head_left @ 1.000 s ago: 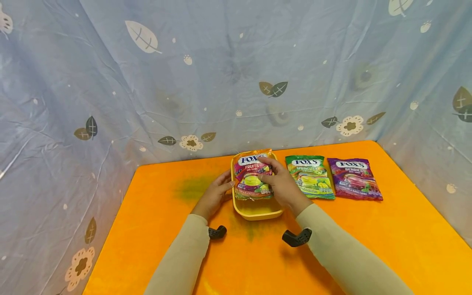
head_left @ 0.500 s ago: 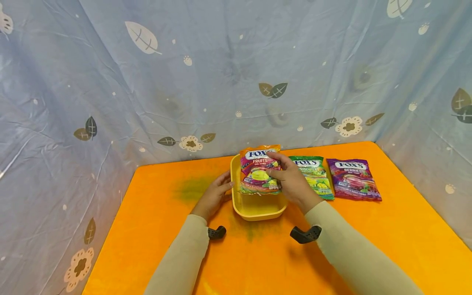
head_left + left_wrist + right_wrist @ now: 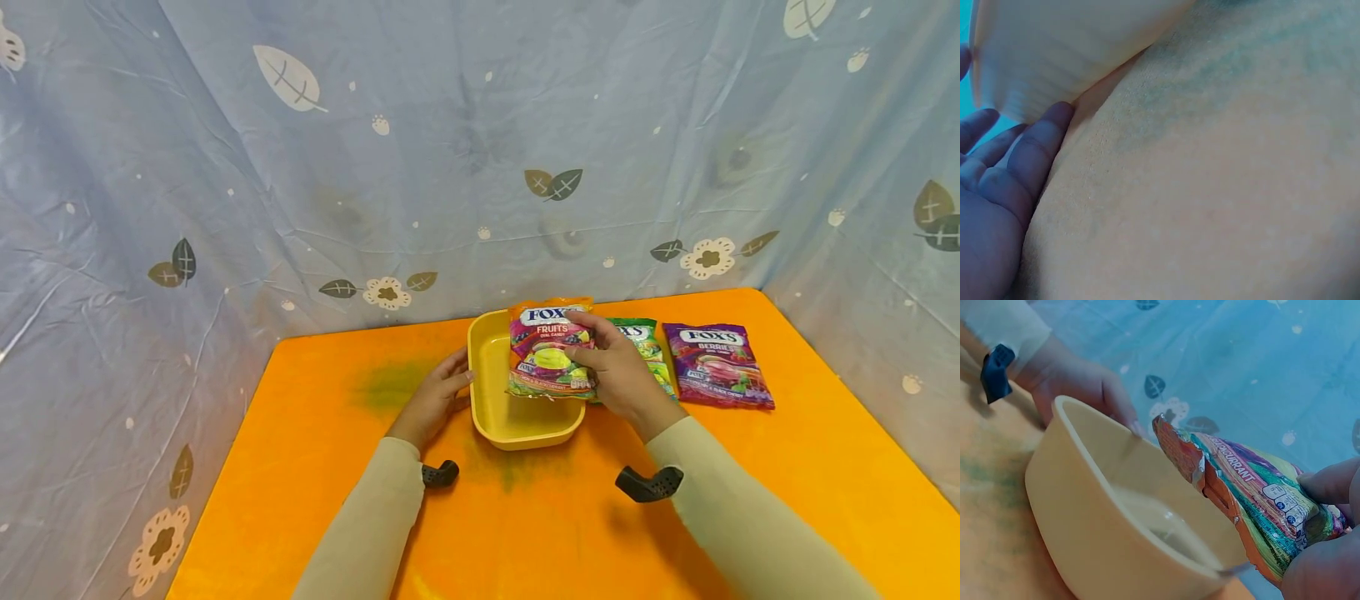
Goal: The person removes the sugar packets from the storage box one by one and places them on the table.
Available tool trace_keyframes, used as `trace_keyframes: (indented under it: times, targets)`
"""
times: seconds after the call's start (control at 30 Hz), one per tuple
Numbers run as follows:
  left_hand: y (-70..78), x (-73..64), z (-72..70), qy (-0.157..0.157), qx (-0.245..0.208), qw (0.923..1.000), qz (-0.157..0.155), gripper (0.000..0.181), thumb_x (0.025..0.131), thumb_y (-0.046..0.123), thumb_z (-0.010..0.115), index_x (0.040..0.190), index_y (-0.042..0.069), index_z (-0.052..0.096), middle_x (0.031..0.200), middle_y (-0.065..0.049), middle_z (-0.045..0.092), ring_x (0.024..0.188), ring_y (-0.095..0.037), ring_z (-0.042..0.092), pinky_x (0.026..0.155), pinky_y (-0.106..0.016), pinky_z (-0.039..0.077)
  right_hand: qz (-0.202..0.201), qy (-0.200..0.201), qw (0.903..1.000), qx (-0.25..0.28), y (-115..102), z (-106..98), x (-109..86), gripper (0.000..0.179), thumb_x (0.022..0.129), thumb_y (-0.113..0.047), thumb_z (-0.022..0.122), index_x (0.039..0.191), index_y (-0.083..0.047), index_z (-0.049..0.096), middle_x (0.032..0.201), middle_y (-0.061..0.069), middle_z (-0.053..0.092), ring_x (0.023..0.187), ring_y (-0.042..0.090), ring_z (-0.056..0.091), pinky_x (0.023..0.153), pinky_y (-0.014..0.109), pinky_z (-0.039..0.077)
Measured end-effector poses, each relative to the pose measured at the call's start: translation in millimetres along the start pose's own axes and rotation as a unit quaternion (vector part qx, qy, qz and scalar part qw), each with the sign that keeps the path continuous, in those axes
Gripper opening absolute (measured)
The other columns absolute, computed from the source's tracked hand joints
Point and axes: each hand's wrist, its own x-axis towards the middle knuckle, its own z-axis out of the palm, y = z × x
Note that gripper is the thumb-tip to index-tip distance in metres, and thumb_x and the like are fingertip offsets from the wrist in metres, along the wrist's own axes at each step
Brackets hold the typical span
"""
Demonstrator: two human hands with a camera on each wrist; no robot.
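Observation:
My right hand (image 3: pixel 626 375) pinches a candy bag (image 3: pixel 551 350) marked FOX'S FRUITS by its right side, thumb on the front. The bag is held over the right part of a yellow plastic tub (image 3: pixel 525 425). In the right wrist view the bag (image 3: pixel 1254 494) tilts beside the tub's rim, its orange crimped edge facing the camera. My left hand (image 3: pixel 435 396) rests against the tub's left side, thumb at the rim. The left wrist view has its fingers (image 3: pixel 1035 150) extended along the tub's outer wall (image 3: pixel 1066 50), low by the tabletop.
A green FOX'S candy bag (image 3: pixel 660 367) lies right of the tub, partly hidden behind my right hand. Beyond it lies a purple FOX'S BERRIES bag (image 3: pixel 718 367). The orange tabletop (image 3: pixel 330 467) meets a pale blue leaf-print curtain (image 3: pixel 450 167) at the back and sides.
My right hand has carried the fruits candy bag rightward from over the tub's middle to its right side, baring more of the tub's inside and covering more of the green bag. My left hand stays put.

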Motion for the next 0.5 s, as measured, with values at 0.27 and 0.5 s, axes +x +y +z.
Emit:
trace_keyframes:
  times: [0.27, 0.5]
  targets:
    - [0.3, -0.5, 0.2, -0.001, -0.008, 1.0000, 0.001, 0.064, 0.111, 0.019, 0.065, 0.170, 0.014, 0.040, 0.170, -0.008, 0.042, 0.144, -0.030, 0.054, 0.114, -0.050, 0.048, 0.002, 0.016, 0.9999, -0.003, -4, -20, -12.4, 0.061, 0.111, 0.000, 0.059, 0.168, -0.014, 0.042, 0.168, 0.015, 0.030, 0.140, 0.035, 0.047, 0.103, 0.033, 0.055]
    - [1.0, -1.3, 1.2, 0.005, 0.000, 1.0000, 0.001, 0.064, 0.112, 0.019, 0.063, 0.170, 0.013, 0.039, 0.171, -0.009, 0.040, 0.143, -0.031, 0.055, 0.113, -0.050, 0.050, 0.006, 0.020, 0.9997, 0.009, -7, -38, -26.5, 0.059, 0.112, -0.002, 0.059, 0.167, -0.015, 0.044, 0.171, 0.012, 0.026, 0.143, 0.032, 0.044, 0.105, 0.033, 0.055]
